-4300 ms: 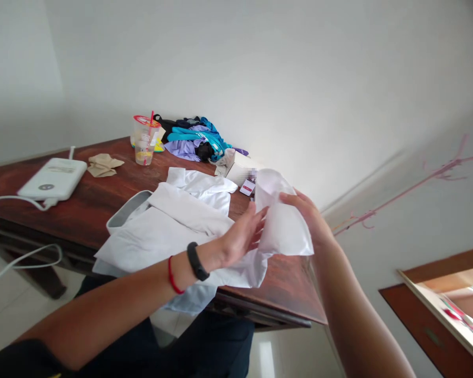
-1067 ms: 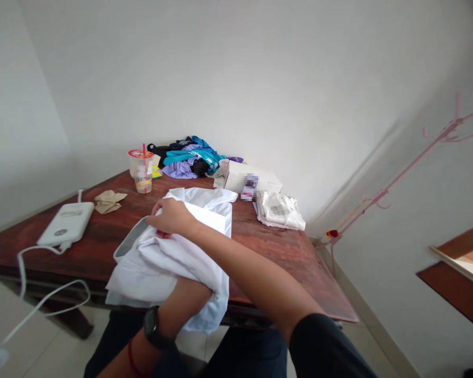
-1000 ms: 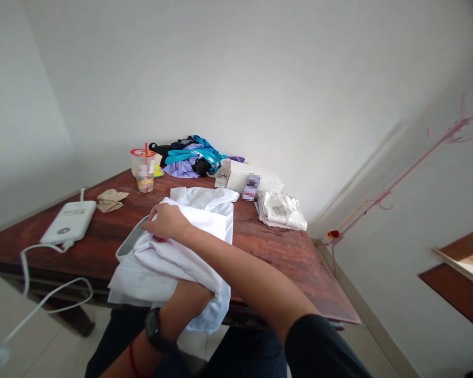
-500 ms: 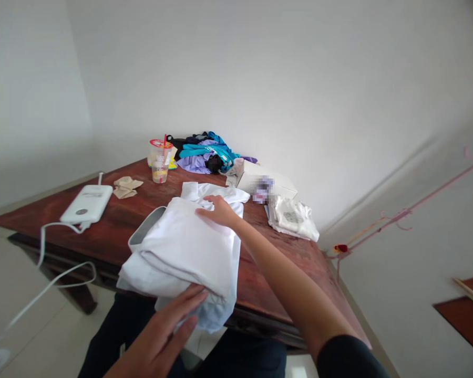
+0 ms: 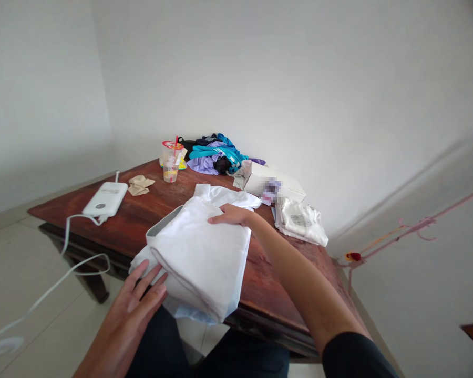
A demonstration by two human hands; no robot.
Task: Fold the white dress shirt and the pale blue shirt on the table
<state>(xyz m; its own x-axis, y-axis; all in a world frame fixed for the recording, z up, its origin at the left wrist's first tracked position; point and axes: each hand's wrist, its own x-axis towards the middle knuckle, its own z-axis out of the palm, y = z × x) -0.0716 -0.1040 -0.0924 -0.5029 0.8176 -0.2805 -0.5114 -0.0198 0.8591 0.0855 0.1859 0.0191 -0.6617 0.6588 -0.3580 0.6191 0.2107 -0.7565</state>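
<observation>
white power bank (image 5: 105,200): lying at the left of the wooden table (image 5: 144,211); a white cable (image 5: 67,233) is looping off the edge
left hand (image 5: 136,302): hovering into view wide open, palm up, fingers spreading; it's gripping nothing, fingertips overlapping the cloth's near-left side; whether they're touching, I can't tell
brown paper (image 5: 141,185): lying crumpled near the power bank
plastic cup (image 5: 171,161): standing upright, red straw poking out
white cloth (image 5: 205,252): lying folded at the table's near edge, its near end overhanging
clothes pile (image 5: 216,155): heaping up blue, lilac and black by the wall
right hand (image 5: 234,215): resting on the cloth's top, partly open, thumb reaching out; its other fingers are mostly hiding, so any pinch I can't tell
white box (image 5: 286,184): sitting beside the pile
printed white fabric (image 5: 301,220): lying folded just beside the box
pink rack (image 5: 418,226): leaning across the view, right
</observation>
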